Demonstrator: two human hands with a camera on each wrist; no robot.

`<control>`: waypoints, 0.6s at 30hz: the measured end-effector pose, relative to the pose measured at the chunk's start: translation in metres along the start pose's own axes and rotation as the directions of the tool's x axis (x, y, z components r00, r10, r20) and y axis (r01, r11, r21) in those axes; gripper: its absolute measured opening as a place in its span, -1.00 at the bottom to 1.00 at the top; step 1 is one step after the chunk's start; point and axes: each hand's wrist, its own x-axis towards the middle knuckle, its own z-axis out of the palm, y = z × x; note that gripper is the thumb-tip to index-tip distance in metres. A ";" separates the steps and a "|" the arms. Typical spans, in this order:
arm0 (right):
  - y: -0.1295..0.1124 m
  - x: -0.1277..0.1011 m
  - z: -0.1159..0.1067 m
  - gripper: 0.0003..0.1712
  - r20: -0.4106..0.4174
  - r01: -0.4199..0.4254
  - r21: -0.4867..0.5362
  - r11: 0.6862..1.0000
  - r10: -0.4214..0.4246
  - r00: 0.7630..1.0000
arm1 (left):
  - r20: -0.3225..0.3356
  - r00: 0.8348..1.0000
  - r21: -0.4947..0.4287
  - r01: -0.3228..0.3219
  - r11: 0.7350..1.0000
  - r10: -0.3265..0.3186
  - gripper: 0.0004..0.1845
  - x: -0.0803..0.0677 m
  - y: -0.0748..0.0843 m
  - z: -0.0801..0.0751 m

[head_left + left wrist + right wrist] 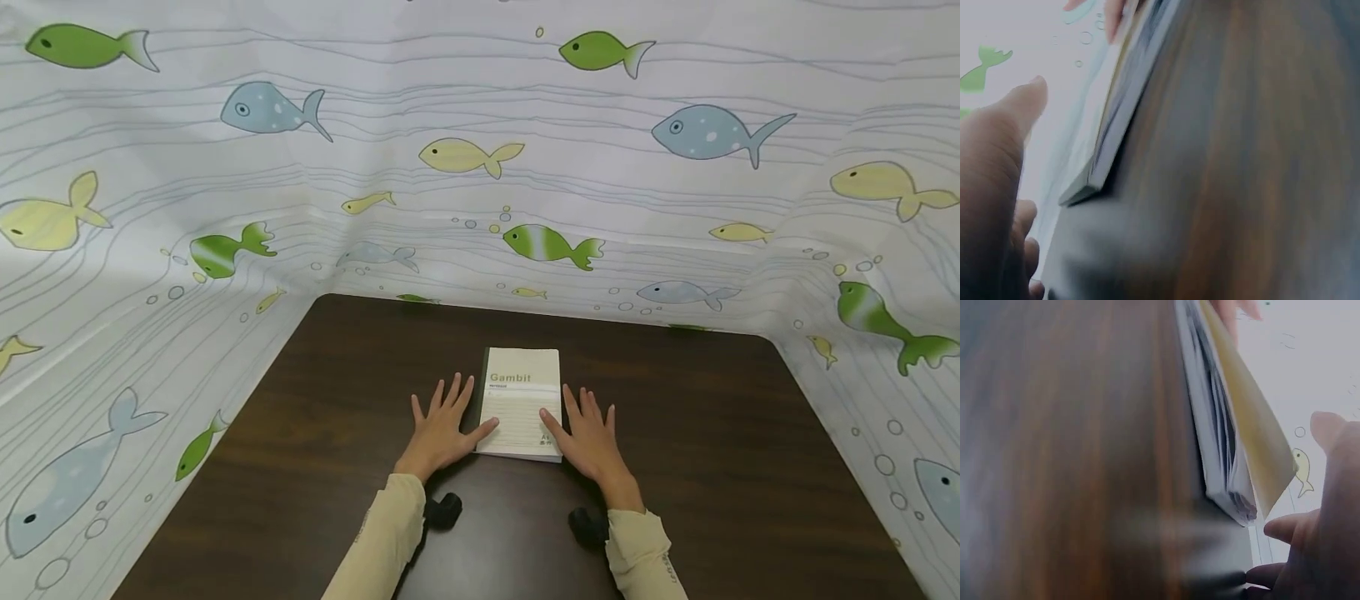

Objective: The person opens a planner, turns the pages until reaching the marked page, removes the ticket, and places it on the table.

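Observation:
A closed notebook [521, 400] with a pale cover marked "Gambit" and a dark spine on its left lies on the dark wooden table. To its left is my left hand [440, 429], fingers spread, with the thumb reaching the cover's lower left edge. My right hand [591, 437] mirrors it on the other side, its thumb over the lower right edge. Neither hand grips anything. From the right wrist, the notebook's cover [1250, 406] looks slightly raised off the pages. The left wrist view shows the left thumb [1019, 106] beside the notebook [1125, 106]; whether it touches cannot be told.
The brown tabletop [322, 400] surrounds the notebook. White sheeting [480, 100] printed with fish rises behind and along both sides of the table. Black devices sit at the left wrist [444, 511] and the right wrist [587, 527], below the cream sleeves.

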 end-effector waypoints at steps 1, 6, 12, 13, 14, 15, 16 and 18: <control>0.002 -0.001 0.003 0.02 -0.011 -0.002 0.008 1.000 0.002 1.000 | -0.004 1.000 -0.003 -0.003 1.000 0.003 0.02 -0.002 -0.001 0.003; 0.011 -0.004 0.020 -0.06 -0.087 -0.006 0.056 0.998 0.011 0.996 | -0.025 1.000 -0.008 -0.013 1.000 0.013 -0.02 -0.008 0.000 0.013; 0.012 -0.001 0.020 -0.12 -0.131 -0.006 0.091 0.996 0.018 0.991 | -0.034 0.999 0.045 -0.034 0.998 0.036 -0.04 -0.006 0.000 0.017; 0.012 0.000 0.018 -0.12 -0.132 -0.003 0.090 0.996 0.015 0.991 | -0.043 0.998 0.057 -0.039 0.998 0.042 -0.05 -0.004 -0.001 0.017; 0.012 0.002 0.018 -0.12 -0.131 0.001 0.088 0.996 0.011 0.991 | -0.050 0.998 0.066 -0.041 0.997 0.044 -0.05 -0.002 -0.001 0.017; 0.011 0.004 0.016 -0.12 -0.133 0.005 0.090 0.996 0.007 0.991 | -0.056 0.997 0.073 -0.043 0.996 0.048 -0.06 0.000 -0.001 0.016; 0.011 0.006 0.016 -0.12 -0.132 0.007 0.092 0.996 0.005 0.991 | -0.062 0.997 0.076 -0.046 0.996 0.051 -0.07 0.001 -0.002 0.015; 0.011 0.008 0.015 -0.12 -0.131 0.011 0.104 0.995 0.003 0.991 | -0.064 0.996 0.084 -0.055 0.995 0.061 -0.09 0.004 -0.003 0.014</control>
